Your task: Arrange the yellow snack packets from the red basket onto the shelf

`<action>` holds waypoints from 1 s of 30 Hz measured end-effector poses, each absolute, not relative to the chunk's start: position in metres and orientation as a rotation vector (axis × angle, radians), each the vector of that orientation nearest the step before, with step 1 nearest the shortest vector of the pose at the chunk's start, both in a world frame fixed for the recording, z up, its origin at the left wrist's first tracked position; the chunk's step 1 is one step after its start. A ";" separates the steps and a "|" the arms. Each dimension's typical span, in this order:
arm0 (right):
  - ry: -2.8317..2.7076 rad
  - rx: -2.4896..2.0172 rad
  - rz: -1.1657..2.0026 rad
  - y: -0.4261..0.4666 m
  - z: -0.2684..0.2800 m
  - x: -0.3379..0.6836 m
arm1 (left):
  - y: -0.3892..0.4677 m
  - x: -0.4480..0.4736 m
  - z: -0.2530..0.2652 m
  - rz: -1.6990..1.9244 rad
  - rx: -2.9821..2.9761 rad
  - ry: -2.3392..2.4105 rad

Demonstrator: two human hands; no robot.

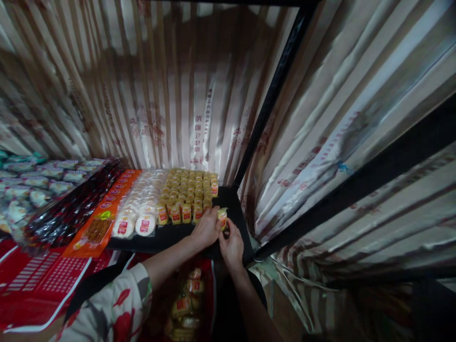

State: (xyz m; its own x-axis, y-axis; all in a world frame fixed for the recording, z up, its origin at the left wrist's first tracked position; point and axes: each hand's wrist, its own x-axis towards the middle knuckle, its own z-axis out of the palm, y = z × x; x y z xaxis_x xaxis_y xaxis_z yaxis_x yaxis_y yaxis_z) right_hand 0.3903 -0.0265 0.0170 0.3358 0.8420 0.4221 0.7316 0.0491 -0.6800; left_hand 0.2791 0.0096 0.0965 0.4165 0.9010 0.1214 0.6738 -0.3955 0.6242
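Observation:
Between my two hands is one small yellow packaged snack [222,218] with a red-and-white label. My left hand [207,229] closes on its left side, and the fingers of my right hand [231,241] pinch it from the lower right. Just left of my hands, rows of matching yellow packaged snacks [183,194] stand upright on a black shelf [160,239]. More of these yellow packs [182,306] lie loose in a red container [213,297] below my arms.
Left of the yellow rows lie round white wrapped cakes [145,224], an orange snack packet [93,228], dark red glossy packets [76,202] and white packets [39,179]. Red baskets [46,275] stand lower left. A black post [265,114] and striped curtains [171,85] bound the shelf.

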 end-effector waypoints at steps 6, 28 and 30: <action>-1.357 -1.772 0.129 0.040 0.013 0.400 | 0.050 0.288 0.095 0.635 2.458 1.404; -1.332 -1.701 0.194 0.124 -0.023 0.405 | 0.106 0.290 0.093 0.415 2.570 1.382; -1.332 -1.669 0.197 0.125 -0.023 0.406 | 0.108 0.291 0.093 0.395 2.579 1.376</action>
State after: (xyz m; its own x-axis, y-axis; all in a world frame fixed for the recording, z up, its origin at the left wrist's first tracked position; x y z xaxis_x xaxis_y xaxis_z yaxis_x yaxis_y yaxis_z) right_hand 0.4061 0.1245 -0.0231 0.3916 0.8229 0.4116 0.6687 0.0528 -0.7417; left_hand 0.2910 0.1078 0.0926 0.5332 0.8339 0.1429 0.7827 -0.5503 0.2909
